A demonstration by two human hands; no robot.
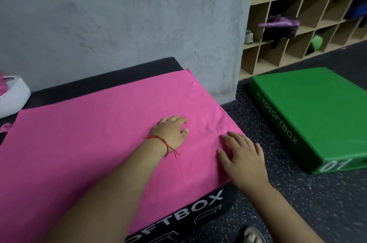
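A bright pink rectangular cloth (95, 135) lies spread flat over the top of a black padded soft box (178, 217). Its long axis runs left to right across the box, and its short right edge slants from the far corner down to the near corner.

Both hands work at that near right corner. The left hand (170, 131), with a red thread bracelet (158, 139) at the wrist, rests palm-down well inside the cloth. Its fingers (178, 120) are loosely bent with their tips on the fabric, and no pinch is plain to see. The right hand (243, 161) lies flat and spread-fingered across the cloth's right edge, its fingers (238, 138) straight and holding nothing, its outer side out past the box over the dark speckled floor (258, 123). Faint wrinkles run in the cloth between the two hands.

The right hand is the nearer one to the edge and corner, so lifting that edge to fold it leftward along the long axis would likely fall to it. The left hand would then pin the cloth down.
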